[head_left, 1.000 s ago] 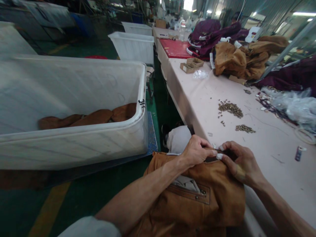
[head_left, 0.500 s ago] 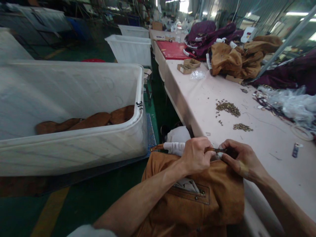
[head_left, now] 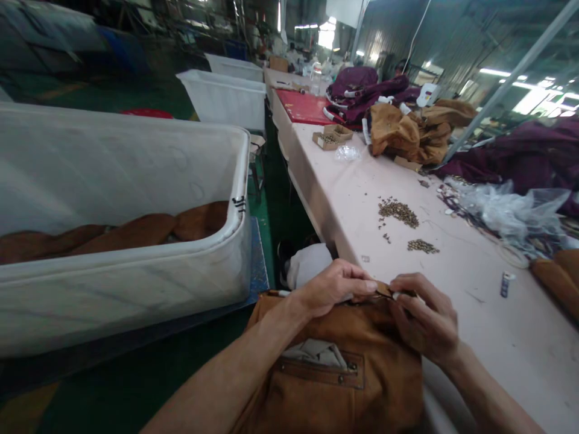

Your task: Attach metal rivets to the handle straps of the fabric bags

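A brown leather bag [head_left: 389, 374] rests at the table's near edge, with a framed slot in its front from which pale lining [head_left: 314, 352] bulges. My left hand [head_left: 332, 288] is closed on a brown strap [head_left: 383, 289] at the bag's top edge, thumb and fingers pinching it. Close beside it, my right hand [head_left: 423, 313] pinches the strap's other end, where a small pale bit shows between the fingertips. What exactly that bit is, I cannot make out.
Small brass-coloured hardware pieces lie in a loose pile [head_left: 398, 212] and a tighter group [head_left: 423, 246] on the pale table [head_left: 456, 313]. Farther back are cardboard boxes [head_left: 329, 138], brown bags [head_left: 398, 129] and purple bags [head_left: 362, 90]. A white bin [head_left: 131, 277] with brown pieces stands left.
The view has turned slightly right and up. My left hand has gone from a fist-like hold to a flatter pinch, and the white-wrapped part beside it has dropped mostly out of sight.
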Demonstrator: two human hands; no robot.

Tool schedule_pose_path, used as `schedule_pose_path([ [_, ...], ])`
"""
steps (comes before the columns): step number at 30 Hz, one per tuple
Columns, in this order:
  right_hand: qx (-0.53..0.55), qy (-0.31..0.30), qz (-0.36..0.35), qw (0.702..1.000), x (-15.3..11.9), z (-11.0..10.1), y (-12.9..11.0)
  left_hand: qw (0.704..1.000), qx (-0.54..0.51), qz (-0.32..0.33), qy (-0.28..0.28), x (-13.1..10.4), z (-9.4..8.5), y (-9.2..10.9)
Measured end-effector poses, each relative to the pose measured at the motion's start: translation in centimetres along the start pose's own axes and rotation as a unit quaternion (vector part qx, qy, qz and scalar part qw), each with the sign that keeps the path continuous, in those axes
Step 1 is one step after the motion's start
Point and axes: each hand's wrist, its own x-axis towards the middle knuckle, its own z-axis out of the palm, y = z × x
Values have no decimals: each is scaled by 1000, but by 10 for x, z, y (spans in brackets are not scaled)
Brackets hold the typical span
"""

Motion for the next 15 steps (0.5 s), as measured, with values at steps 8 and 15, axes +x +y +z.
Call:
schedule_pose_path([
  [8,134,-91,271,949,-1,-23,66,979,-140,-64,131,8,16,-19],
  [15,-139,20,404,904,-17,-72,196,971,-139,-64,185,8,23,-20],
])
